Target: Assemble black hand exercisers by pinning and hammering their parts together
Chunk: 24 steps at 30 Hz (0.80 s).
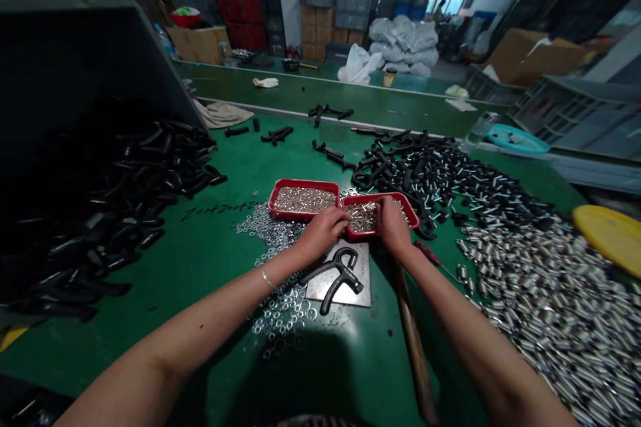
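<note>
My right hand (393, 223) reaches into the right red tray (411, 211), its fingers closed together and dipping among small metal pins (361, 217). What they grip is hidden. Just left of that tray, my left hand (328, 232) has its fingertips pinched together near the tray's edge; anything in them is too small to make out. Below the hands, a black hand grip strengthener (341, 278) with two splayed handles lies on a square metal plate (361, 250). The left red tray (273, 199) holds many tiny metal parts (306, 199).
Loose washers (270, 230) spread left of the plate. A wooden-handled tool (414, 347) and a screwdriver (428, 253) lie under my right arm. Metal springs (545, 300) and black parts with bolts (445, 177) pile up right. A tipped bin (145, 20) spills black handles (165, 153) left.
</note>
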Tool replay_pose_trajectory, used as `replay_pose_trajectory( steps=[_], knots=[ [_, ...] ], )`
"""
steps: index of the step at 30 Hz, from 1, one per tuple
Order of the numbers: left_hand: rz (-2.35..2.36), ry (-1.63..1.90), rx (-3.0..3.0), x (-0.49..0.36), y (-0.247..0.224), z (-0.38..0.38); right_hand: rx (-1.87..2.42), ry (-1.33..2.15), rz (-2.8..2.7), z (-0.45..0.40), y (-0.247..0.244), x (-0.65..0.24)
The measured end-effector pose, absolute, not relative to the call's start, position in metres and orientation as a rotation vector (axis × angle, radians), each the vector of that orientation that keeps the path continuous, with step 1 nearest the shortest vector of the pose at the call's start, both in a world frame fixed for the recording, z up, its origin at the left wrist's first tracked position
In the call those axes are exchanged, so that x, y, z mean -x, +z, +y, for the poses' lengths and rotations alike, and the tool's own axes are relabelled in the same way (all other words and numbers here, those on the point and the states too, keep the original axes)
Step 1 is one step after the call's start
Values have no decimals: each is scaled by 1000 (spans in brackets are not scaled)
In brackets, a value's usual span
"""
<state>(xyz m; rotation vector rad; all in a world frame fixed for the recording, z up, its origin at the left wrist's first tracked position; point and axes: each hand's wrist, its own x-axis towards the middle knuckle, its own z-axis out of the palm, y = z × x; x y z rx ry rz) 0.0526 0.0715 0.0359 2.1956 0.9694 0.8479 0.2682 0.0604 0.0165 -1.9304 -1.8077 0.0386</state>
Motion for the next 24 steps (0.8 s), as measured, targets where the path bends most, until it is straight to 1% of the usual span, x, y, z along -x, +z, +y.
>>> replay_pose_trajectory(
  steps=[3,6,8,10,16,20,24],
  knots=[
    [994,786,-2019,-24,33,40,1770,112,-1771,30,30,-271],
    [1012,750,-1996,-15,23,18,1578,405,-1786,-9,30,-269],
    [1039,729,-2064,-19,16,12,1546,591,-1823,-29,23,-265],
    [1092,710,-2126,-27,9,10,1565,677,-1825,-40,15,-260],
    [1111,706,-2212,-36,0,9,1678,803,-1620,-33,2,-247],
    [1163,732,-2157,-34,-4,9,1700,771,-1685,-25,2,-241],
    [1173,694,-2239,-35,-4,8,1776,685,-1821,-20,4,-239]
  ],
)
